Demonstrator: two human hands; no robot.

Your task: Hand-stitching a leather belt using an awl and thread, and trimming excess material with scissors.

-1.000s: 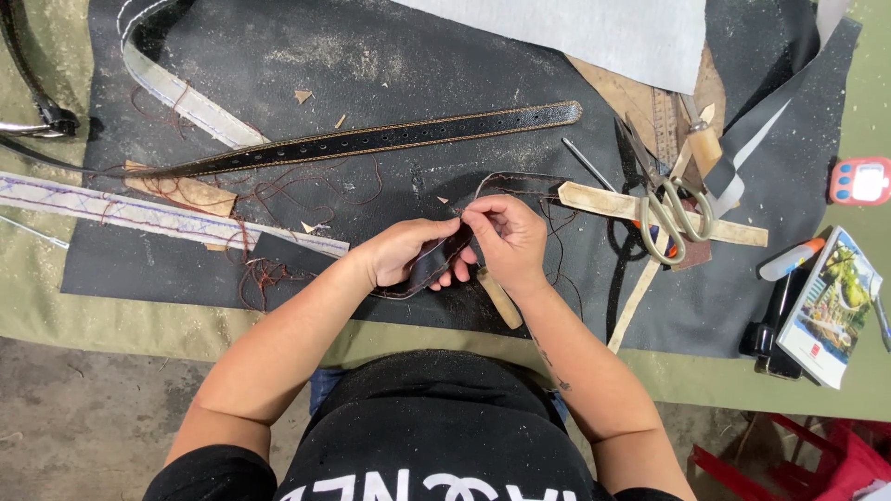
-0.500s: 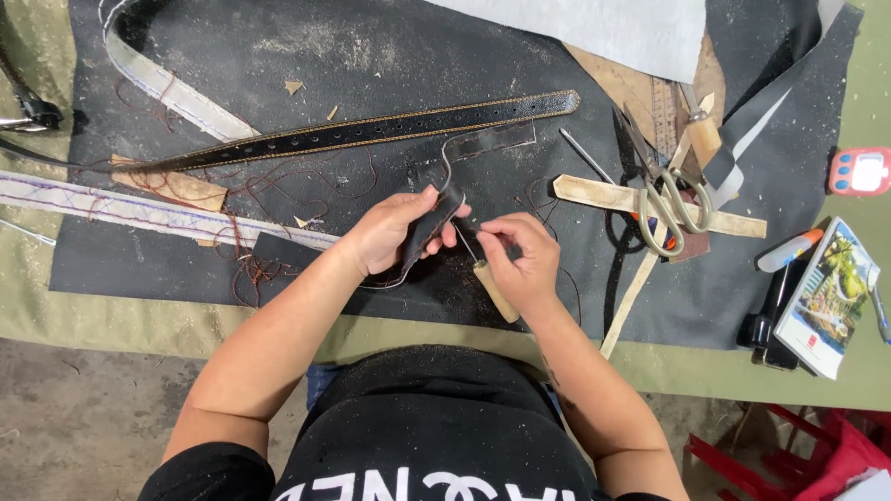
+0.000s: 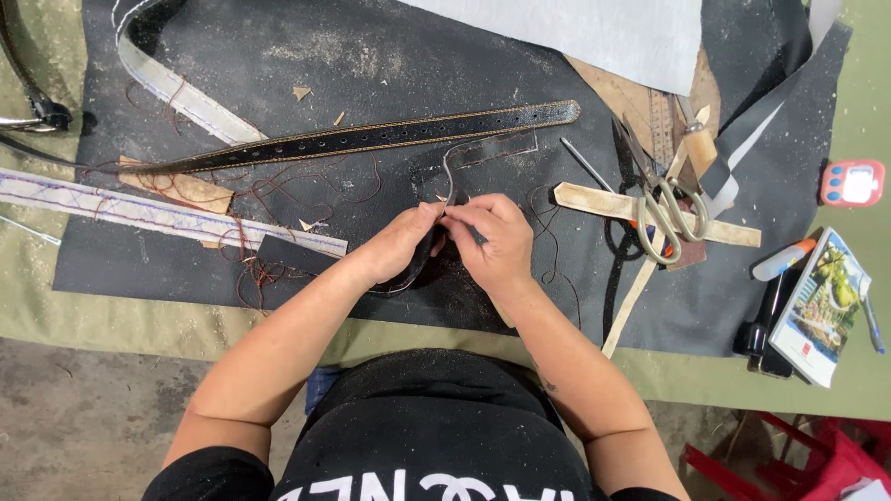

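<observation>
Dark leather strip (image 3: 418,264) pinched in both hands' closed grip, left hand (image 3: 394,246) touching right hand (image 3: 497,243).

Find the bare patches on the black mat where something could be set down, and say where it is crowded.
Free: the mat above the belt, below the pale sheet; also its near right corner, beyond the tan strip. Crowded: around the scissors, and by the left hand, where loose threads tangle.

Bare black mat (image 3: 306,56) is lying open beyond the hands — the belt (image 3: 371,139) is barring it, scissors (image 3: 664,209) crowding the right.
</observation>
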